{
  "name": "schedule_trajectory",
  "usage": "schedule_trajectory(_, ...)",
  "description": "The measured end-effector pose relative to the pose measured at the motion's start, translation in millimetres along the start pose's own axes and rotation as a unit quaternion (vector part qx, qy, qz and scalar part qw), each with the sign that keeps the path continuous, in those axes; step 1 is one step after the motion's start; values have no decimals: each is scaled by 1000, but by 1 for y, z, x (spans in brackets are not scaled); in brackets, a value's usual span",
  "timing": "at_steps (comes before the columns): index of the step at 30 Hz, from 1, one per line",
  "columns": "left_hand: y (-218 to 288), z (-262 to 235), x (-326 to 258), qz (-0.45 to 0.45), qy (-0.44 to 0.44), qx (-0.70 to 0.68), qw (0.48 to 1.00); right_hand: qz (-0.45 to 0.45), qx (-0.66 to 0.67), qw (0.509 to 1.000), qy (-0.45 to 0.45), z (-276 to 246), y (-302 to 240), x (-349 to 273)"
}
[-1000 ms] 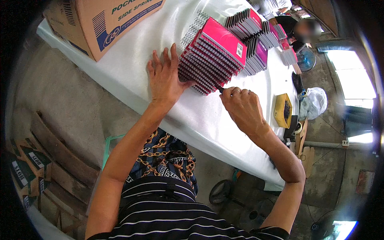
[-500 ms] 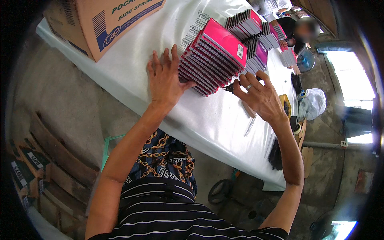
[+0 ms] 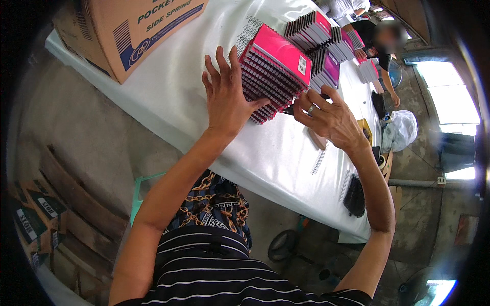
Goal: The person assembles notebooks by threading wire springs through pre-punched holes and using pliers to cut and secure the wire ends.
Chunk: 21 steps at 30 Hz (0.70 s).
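Note:
A tall stack of pink spiral notebooks (image 3: 283,51) stands on the table, its coil-bound edges toward me. My left hand (image 3: 227,97) is open at the stack's left side, fingers spread and thumb along the coils. At the right corner of the stack, my right hand (image 3: 326,115), with a ring on one finger, is closed around dark pliers (image 3: 289,109). Only a bit of the tool's tip shows near the coil ends; my fingers hide the rest. Loose wire coils (image 3: 250,29) lie just behind the stack.
The white-covered table (image 3: 168,97) carries a large cardboard box (image 3: 122,41) at left. More notebooks (image 3: 311,28) stand in piles beyond the stack. A loose coil (image 3: 319,162) and a black bundle (image 3: 354,196) lie at right. A co-worker (image 3: 375,43) is at the far side.
My left hand has shifted right and up along the coils, its fingers spreading wider. The stack's top has tilted slightly left. My right hand stays at the corner with the pliers.

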<state>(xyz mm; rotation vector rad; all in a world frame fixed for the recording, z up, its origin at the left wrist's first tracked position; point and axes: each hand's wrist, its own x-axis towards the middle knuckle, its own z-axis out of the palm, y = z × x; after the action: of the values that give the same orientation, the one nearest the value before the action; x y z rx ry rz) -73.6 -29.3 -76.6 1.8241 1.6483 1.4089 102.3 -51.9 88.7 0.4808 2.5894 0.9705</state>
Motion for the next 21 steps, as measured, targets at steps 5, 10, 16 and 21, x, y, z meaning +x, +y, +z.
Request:
schedule_trajectory(5,1,-2,-1,-5,-13,0,1000,-10,8,1000,-17,-1,0,4)
schedule_trajectory(10,2,-2,0,-13,-24,6,1000,-26,10,999,-17,-2,4,5)
schedule_trajectory(16,3,-3,-1,-14,-28,-3,999,28,51,997,-43,0,-8,2)
schedule_trajectory(21,1,-4,-1,-14,-37,-3,999,166,-13,936,-309,-14,-57,20)
